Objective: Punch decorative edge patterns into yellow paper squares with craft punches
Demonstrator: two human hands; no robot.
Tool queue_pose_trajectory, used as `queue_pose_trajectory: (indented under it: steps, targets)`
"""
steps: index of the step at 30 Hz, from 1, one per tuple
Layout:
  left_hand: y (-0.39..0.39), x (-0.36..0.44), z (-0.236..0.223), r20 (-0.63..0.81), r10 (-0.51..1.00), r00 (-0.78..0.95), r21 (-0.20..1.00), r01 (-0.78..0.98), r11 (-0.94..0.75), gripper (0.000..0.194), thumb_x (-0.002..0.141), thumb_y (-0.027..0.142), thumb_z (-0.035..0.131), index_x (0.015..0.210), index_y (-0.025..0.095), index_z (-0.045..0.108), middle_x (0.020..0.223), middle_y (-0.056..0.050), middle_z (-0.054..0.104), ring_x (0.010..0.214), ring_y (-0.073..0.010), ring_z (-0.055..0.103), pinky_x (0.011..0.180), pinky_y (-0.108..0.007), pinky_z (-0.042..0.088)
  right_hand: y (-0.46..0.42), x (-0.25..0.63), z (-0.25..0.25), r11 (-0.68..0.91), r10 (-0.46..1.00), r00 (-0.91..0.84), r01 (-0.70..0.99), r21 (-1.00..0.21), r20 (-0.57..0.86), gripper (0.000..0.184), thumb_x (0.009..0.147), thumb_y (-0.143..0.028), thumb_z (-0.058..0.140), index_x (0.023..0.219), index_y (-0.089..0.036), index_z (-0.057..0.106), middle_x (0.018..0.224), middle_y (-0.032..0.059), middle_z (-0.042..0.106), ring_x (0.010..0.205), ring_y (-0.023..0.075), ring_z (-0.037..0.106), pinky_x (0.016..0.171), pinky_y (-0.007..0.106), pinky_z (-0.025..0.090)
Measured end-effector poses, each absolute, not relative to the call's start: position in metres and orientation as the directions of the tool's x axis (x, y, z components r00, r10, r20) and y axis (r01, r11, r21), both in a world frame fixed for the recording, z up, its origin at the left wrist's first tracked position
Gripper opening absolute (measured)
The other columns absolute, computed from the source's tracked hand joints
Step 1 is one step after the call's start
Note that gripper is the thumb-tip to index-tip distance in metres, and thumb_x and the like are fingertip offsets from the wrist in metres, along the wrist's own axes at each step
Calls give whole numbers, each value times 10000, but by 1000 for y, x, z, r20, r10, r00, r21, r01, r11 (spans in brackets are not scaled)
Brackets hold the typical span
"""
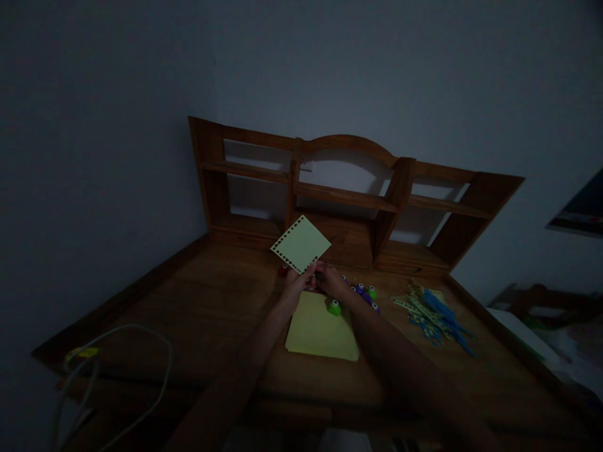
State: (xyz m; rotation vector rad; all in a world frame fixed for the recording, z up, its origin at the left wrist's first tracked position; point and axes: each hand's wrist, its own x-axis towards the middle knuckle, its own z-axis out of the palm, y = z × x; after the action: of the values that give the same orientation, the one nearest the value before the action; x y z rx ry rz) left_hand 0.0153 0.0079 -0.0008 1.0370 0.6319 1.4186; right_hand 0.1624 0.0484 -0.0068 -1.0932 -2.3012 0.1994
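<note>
My left hand [296, 284] pinches the lower corner of a pale yellow-green paper square [300, 244] with punched holes along two edges, held up above the desk. My right hand [332, 280] is closed right beside it, fingers meeting the same corner; something small and dark may be in it, too dim to name. Under both hands lies a stack of yellow paper [320, 329] with a green paper punch [335, 307] on its top edge. Several small purple and green punches [365, 293] sit just right of my right hand. A red one [282, 270] peeks out left of my left hand.
A wooden desk [207, 307] with a shelved hutch [343, 194] stands against the wall. A pile of blue and yellow paper strips [431, 312] lies at the right. A white cable [141, 364] loops over the front left corner. The room is very dim.
</note>
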Motion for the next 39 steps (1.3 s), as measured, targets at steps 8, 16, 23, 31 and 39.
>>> queue_pose_trajectory:
  steps: [8,16,23,31,39]
  targets:
    - [15,19,-7,222,968,118,892,-425,-153,463,637,489,781,920,129,714,674,-38,649,448,-72,475,438,-203,390,51,166,-13,647,753,-507,686,-333,419,176,734,-45,601,800,-174,701,1061,83,676,1049,217,593,962,363,429]
    - [5,18,1,247,960,129,881,-443,-167,481,685,513,736,999,150,698,822,-75,694,457,-68,473,435,-202,409,49,164,-11,646,751,-500,692,-323,431,240,722,-21,588,857,-177,712,1089,81,678,1023,205,609,915,328,457]
    - [2,16,5,199,974,106,881,-454,-131,548,741,585,655,1056,137,695,822,-101,702,454,-77,487,435,-206,409,47,163,-10,656,742,-487,670,-348,461,375,702,-16,600,1010,-205,701,1174,68,655,1099,210,586,961,335,441]
    - [9,13,4,129,984,121,894,-443,-63,791,789,770,396,1044,90,709,761,-141,716,414,-89,486,433,-220,392,49,163,-11,637,761,-459,660,-398,458,441,694,-48,634,1091,-233,677,1220,47,637,1111,206,594,979,341,439]
    - [4,14,10,99,989,108,904,-426,-44,777,795,755,419,1130,102,673,721,-116,714,391,-86,496,429,-211,404,48,163,-13,584,804,-422,696,-419,420,455,735,-104,649,1169,-239,643,1214,50,644,1103,209,596,957,314,437]
